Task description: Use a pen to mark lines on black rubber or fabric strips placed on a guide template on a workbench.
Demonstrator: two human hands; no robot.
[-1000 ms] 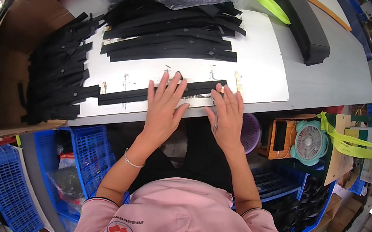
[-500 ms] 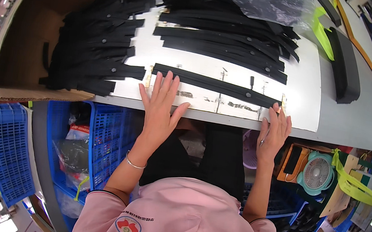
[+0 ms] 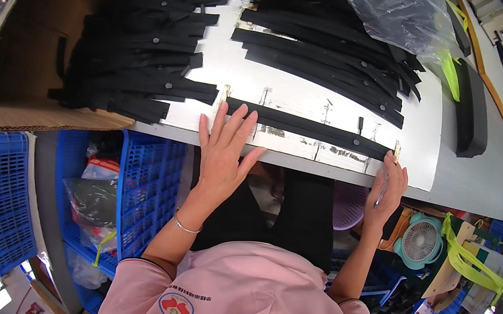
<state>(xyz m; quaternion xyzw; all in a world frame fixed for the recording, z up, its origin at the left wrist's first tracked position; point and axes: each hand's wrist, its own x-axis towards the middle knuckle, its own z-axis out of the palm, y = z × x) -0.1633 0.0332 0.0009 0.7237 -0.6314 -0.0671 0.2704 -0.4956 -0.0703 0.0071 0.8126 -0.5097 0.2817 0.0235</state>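
A black fabric strip (image 3: pixel 306 126) with a round snap-like button lies lengthwise on the white marked board (image 3: pixel 303 150), near the table's front edge. My left hand (image 3: pixel 227 147) is open, its fingers spread flat with the tips at the strip's left end. At the strip's right end rest the fingertips of my right hand (image 3: pixel 392 185). That hand is curled round a slim silver pen-like tool (image 3: pixel 382 190), whose upper part is hidden by the fingers. Small yellowish markers on the board stand beside both ends of the strip.
More black strips (image 3: pixel 327 65) lie farther back on the board, partly under a clear plastic sheet (image 3: pixel 391 13). Another pile (image 3: pixel 144 54) spills from an open cardboard box (image 3: pixel 16 62) at left. A black foam block (image 3: pixel 470 116) is at right. Blue crates (image 3: pixel 155 189) and a teal fan (image 3: pixel 422 240) sit below.
The whole table scene has shifted slightly within the picture. Both hands keep nearly the same places at the two ends of the strip.
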